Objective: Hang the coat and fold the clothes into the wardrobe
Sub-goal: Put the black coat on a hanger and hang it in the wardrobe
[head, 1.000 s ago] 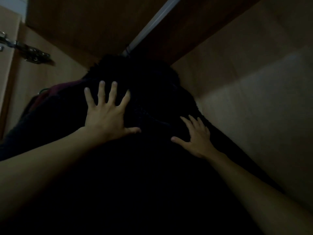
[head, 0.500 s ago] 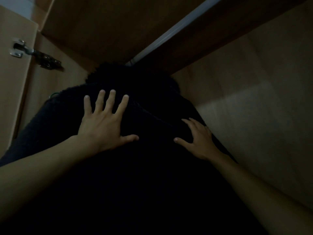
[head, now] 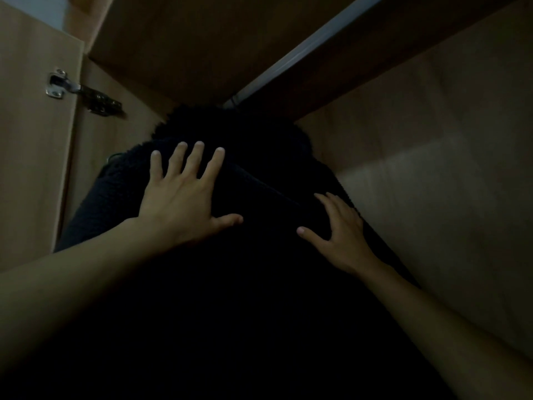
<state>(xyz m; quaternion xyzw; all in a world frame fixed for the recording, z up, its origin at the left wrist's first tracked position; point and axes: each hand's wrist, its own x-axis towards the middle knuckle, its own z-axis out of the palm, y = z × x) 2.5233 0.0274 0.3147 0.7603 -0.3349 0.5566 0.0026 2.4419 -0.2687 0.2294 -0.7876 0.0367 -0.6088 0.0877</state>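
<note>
The coat (head: 259, 151) is black and thick, with a fuzzy, nubbly pile that shows best at its collar and along its left shoulder; lower down it fades into shadow and no detail can be made out. It sits inside the wardrobe, seen from below, its collar right up under the pale metal rail (head: 305, 50) that runs across beneath the brown top panel (head: 187, 39). The left hand (head: 181, 206) lies flat on the coat's upper part, fingers straight and spread wide, thumb out to the side, holding nothing. The right hand (head: 343, 241) rests on the right shoulder, fingers gently bent over the fabric, thumb apart, palm against the cloth. The light wooden side wall (head: 432, 197) stands just beside it. At the left, a metal hinge (head: 83, 92) joins the open door (head: 31, 140) to the frame.
</note>
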